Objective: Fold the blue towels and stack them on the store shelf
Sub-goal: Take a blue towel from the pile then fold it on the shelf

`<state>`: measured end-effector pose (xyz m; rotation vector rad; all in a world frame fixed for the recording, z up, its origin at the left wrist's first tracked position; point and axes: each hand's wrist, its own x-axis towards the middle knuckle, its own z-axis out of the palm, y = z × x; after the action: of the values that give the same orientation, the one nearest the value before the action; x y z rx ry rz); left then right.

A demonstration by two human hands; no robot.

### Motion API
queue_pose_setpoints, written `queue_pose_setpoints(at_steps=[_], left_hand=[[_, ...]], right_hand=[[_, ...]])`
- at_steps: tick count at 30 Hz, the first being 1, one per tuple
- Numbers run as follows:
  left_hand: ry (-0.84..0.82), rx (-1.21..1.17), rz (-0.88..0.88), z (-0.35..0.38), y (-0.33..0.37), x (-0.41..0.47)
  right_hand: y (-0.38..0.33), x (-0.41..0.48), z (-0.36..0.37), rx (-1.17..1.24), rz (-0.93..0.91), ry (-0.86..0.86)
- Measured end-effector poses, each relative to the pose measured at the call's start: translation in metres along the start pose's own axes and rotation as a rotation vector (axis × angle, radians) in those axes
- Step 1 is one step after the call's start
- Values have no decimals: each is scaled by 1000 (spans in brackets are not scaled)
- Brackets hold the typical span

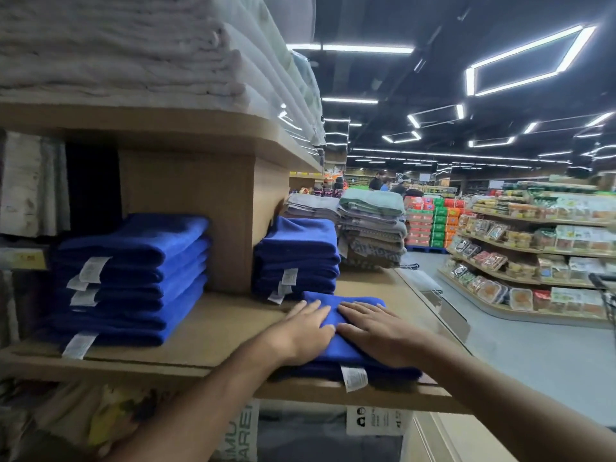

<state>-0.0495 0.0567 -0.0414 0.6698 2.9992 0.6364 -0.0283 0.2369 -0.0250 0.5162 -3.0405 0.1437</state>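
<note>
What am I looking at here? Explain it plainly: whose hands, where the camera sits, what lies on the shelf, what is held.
There is no machine here. A person wears one wide-angle camera on the head, so you see their own arms reaching forward in a store. The left hand and the right hand lie flat, side by side, pressing on a folded blue towel near the front edge of a wooden shelf. Nothing is gripped; the fingers are straight. A white label hangs from the towel's near edge. Behind it stands a small stack of blue towels, and to the left a taller stack of blue towels. White towels fill the shelf above. Grocery shelves stand across the aisle.
</note>
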Motion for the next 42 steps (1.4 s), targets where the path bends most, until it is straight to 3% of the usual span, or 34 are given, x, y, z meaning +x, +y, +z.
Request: queue_pose_setpoints(at_steps=[11, 16, 20, 23, 26, 28, 33, 38, 42], left_hand=[[57, 84, 133, 24, 28, 26], [21, 118, 53, 14, 37, 17], [149, 251, 3, 0, 54, 9], [-9, 191, -158, 7, 64, 0], [17, 200, -218, 13, 67, -5], [55, 213, -234, 14, 70, -4], [104, 191, -201, 17, 70, -3], [165, -15, -252, 21, 67, -6], [386, -699, -486, 9, 79, 3]], right_hand=[[61, 5, 10, 51, -21, 50], [61, 0, 10, 115, -33, 54], [58, -6, 6, 111, -27, 28], [62, -13, 1, 139, -65, 11], [64, -18, -7, 191, -97, 9], [65, -19, -13, 293, -36, 76], [73, -12, -34, 854, 509, -14], [89, -1, -51, 1295, 664, -233], [89, -12, -53, 1416, 490, -212]])
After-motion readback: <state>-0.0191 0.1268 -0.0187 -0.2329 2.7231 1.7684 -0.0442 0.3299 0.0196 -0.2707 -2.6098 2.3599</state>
